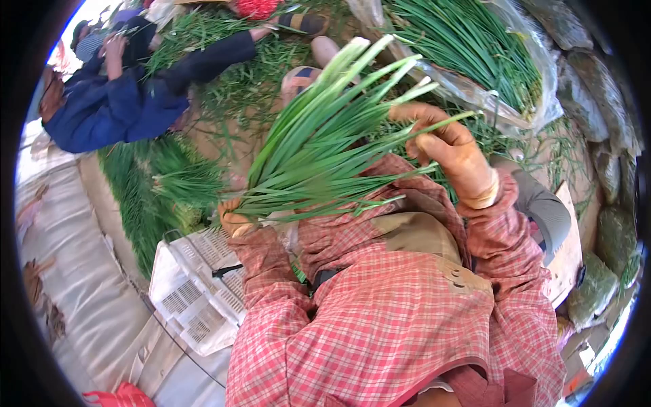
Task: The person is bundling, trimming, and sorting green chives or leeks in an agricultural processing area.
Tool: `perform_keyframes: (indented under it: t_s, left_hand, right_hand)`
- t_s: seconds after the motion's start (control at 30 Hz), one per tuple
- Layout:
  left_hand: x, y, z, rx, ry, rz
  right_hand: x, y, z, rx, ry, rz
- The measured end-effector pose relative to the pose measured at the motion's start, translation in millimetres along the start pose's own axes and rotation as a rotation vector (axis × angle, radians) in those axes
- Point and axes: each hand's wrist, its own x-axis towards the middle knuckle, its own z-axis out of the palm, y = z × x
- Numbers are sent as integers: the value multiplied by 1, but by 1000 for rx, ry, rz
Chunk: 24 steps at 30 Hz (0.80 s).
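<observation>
— What is going on at the far left, around ten o'clock?

— A second person in a dark blue jacket (115, 102) is sitting among greens, one sleeve stretching toward twelve o'clock. Just below, at about nine o'clock, a green heap of cut chives (159, 197) is lying on the ground, and a white plastic crate (196, 292) is sitting at seven o'clock beside it.

— And the person wearing the camera?

— They are wearing a red checked shirt (380, 325), filling the lower middle. Their left hand (234, 220) is closing tightly around the base of a bunch of chives (319, 142), just left of centre. I can see only part of that hand, but the stems are clearly gripped in it.

— Where is the bunch pointing?

— It is fanning upward from the grip toward one o'clock, the leaf tips spreading wide near the top middle.

— The other hand?

— The right hand (451, 152) is at two o'clock from the centre, fingers curling narrow around a few leaf tips at the bunch's right edge, pinching them.

— Anything further right?

— A clear plastic bag of chives (475, 61) is lying at one o'clock, and packed green bundles (614, 230) are lining the edge at three o'clock.
</observation>
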Motion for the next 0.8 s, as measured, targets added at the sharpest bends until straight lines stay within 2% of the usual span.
perform_keyframes:
  t_s: [0.03,0.07,0.1,0.13,0.17,0.2,0.23,0.27,0.33,0.37,0.4,0.43,0.5,0.57,0.6,0.63,0.67,0.7,0.73,0.8]
  left_hand:
    - [-2,-1,5,9,-31,-20]
    - [-2,-20,38,255,172,169]
    - [-3,-38,71,527,428,299]
    - [-3,-52,93,774,664,457]
    - [1,-39,86,679,627,443]
    - [6,-14,73,584,590,428]
    - [8,-1,65,491,549,412]
    - [6,-8,92,239,404,376]
    - [15,-7,110,631,388,522]
    - [19,-7,121,824,374,589]
    - [22,-6,144,536,91,400]
    - [23,-8,175,243,-185,204]
    - [31,-33,242,329,-324,243]
    - [39,-64,304,416,-412,253]
    - [46,-75,329,425,-535,157]
    - [53,-88,352,435,-660,59]
    - [59,-103,374,467,-695,64]
    - [63,-119,394,500,-730,72]
    - [66,-137,414,556,-771,116]
    - [62,-173,450,604,-806,165]
  right_hand:
    - [4,6,7,19,53,59]
    - [6,9,8,6,87,-31]
    - [3,4,2,-66,223,24]
    - [-4,2,-17,3,262,-47]
    - [-9,-2,-38,186,458,-145]
    - [-20,-10,-81,261,481,-183]
    - [-40,-16,-132,259,655,-218]
    - [-63,-32,-171,278,887,-227]
    - [-127,-54,-274,271,968,-304]
    - [-151,-67,-293,181,1113,-415]
    - [-179,-79,-319,104,1140,-452]
    - [-195,-92,-329,-109,1331,-475]
    - [-221,-107,-349,-399,1397,-560]
    - [-206,-97,-334,-1050,1194,-470]
    - [-190,-92,-311,-1356,1067,-408]
    - [-161,-89,-255,-1529,1019,-16]
    - [-126,-89,-185,-1657,941,393]
    - [-111,-86,-136,-1775,858,216]
    - [-101,-63,-130,-1646,756,-123]
    - [-80,-70,-43,-1343,360,93]
